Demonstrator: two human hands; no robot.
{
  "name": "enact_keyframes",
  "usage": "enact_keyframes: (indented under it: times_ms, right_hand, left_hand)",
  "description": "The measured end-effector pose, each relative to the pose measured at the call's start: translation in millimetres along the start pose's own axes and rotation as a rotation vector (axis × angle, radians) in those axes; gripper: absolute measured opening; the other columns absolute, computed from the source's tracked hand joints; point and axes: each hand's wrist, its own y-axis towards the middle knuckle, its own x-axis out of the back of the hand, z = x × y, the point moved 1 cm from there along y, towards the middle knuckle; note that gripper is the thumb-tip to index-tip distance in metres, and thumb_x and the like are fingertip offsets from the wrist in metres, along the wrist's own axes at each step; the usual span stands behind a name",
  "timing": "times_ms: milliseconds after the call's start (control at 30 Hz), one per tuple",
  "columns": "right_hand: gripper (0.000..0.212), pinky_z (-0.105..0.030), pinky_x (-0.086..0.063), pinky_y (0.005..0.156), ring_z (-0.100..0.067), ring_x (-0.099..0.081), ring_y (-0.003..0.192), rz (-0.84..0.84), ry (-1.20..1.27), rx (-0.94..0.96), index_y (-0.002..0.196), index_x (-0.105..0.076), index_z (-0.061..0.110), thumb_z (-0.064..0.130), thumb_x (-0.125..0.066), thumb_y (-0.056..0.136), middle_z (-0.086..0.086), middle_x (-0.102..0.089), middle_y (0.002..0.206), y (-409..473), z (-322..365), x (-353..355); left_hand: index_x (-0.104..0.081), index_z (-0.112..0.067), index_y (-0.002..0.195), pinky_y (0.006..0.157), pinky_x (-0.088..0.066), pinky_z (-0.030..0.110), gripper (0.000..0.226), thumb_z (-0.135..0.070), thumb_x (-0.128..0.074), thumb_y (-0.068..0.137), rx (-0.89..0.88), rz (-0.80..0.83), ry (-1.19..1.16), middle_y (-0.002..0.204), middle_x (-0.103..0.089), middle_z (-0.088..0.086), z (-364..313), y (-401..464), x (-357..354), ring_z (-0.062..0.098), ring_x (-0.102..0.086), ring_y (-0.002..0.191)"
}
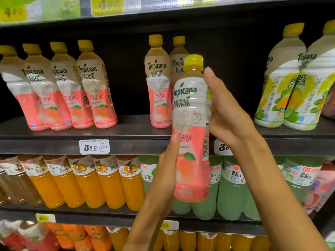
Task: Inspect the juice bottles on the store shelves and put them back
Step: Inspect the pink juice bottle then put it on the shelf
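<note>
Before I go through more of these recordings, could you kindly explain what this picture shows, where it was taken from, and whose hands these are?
There is no machine here. The single picture comes from a wide-angle camera worn on a person's head, looking forward and down, so the two bare hands are the wearer's own, and the bottles near the edges look bent. The person stands at store shelves and holds one peach juice bottle upright in front of them. The left hand grips its lower part and the right hand wraps around its upper part from the side, label facing the camera. On the middle shelf stand more peach bottles of the same kind, with a gap between them, and larger yellow-green bottles on the right. The shelf below holds orange juice bottles and pale green bottles. A price tag reads 3.50.
</note>
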Motion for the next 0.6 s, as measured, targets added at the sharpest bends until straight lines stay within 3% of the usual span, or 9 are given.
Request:
enact_keyframes:
  times_ms: [67,133,200,300,433,500,600]
  right_hand:
    - [0.044,-0.042,-0.052,0.089,-0.027,-0.064,0.102,0.017,0.091,-0.056,0.114,-0.062,0.012,0.046,-0.057,0.087,-0.011,-0.067,0.107,2,-4,0]
    - [0.043,-0.043,-0.051,0.088,-0.027,-0.064,0.098,0.009,0.111,-0.057,0.112,-0.062,0.011,0.045,-0.058,0.086,-0.013,-0.066,0.105,3,-6,1]
    - [0.037,-0.042,-0.052,0.086,-0.025,-0.066,0.093,-0.031,0.066,-0.03,0.106,-0.065,0.011,0.043,-0.057,0.089,-0.013,-0.067,0.101,2,-5,2]
    - [0.031,-0.043,-0.057,0.085,-0.026,-0.067,0.089,-0.102,-0.055,0.025,0.102,-0.065,0.01,0.039,-0.057,0.094,-0.011,-0.068,0.093,-2,-1,2]
    - [0.033,-0.036,-0.06,0.075,-0.023,-0.07,0.087,-0.109,-0.098,-0.021,0.1,-0.065,0.008,0.039,-0.055,0.094,-0.009,-0.071,0.09,-5,4,1]
    - [0.036,-0.035,-0.058,0.075,-0.023,-0.071,0.091,-0.081,-0.006,-0.072,0.104,-0.066,0.009,0.041,-0.055,0.092,-0.01,-0.073,0.095,-7,5,1]
    - [0.041,-0.04,-0.057,0.083,-0.025,-0.068,0.1,-0.08,0.103,-0.123,0.113,-0.064,0.008,0.04,-0.058,0.087,-0.014,-0.069,0.107,-8,4,0]
  left_hand:
    - [-0.053,-0.009,0.129,0.083,-0.05,0.049,0.092,-0.076,-0.055,0.066,0.078,0.053,-0.079,0.102,-0.066,0.023,1,-1,-2,0.037,-0.064,0.092]
    - [-0.054,-0.002,0.124,0.071,-0.055,0.042,0.089,-0.073,-0.051,0.071,0.1,0.11,-0.154,0.09,-0.067,0.02,0,-2,-6,0.032,-0.067,0.078]
    - [-0.061,-0.006,0.115,0.07,-0.058,0.039,0.077,-0.07,-0.045,0.077,0.096,0.132,-0.168,0.087,-0.07,0.018,0,-3,-5,0.028,-0.069,0.074]
    - [-0.067,-0.02,0.113,0.09,-0.053,0.043,0.07,-0.074,-0.047,0.074,0.019,0.048,-0.003,0.104,-0.072,0.013,-3,-5,1,0.027,-0.068,0.097]
    - [-0.069,-0.023,0.106,0.074,-0.056,0.029,0.053,-0.064,-0.055,0.077,0.023,0.057,0.076,0.094,-0.073,0.009,-11,-9,-4,0.02,-0.07,0.083]
    - [-0.068,-0.019,0.108,0.074,-0.054,0.033,0.058,-0.063,-0.055,0.072,0.063,0.081,-0.021,0.091,-0.072,0.01,-13,-12,-6,0.02,-0.069,0.08]
    - [-0.059,-0.009,0.119,0.068,-0.055,0.035,0.065,-0.06,-0.048,0.081,0.15,0.22,-0.298,0.09,-0.065,0.009,-24,-15,-18,0.019,-0.064,0.075]
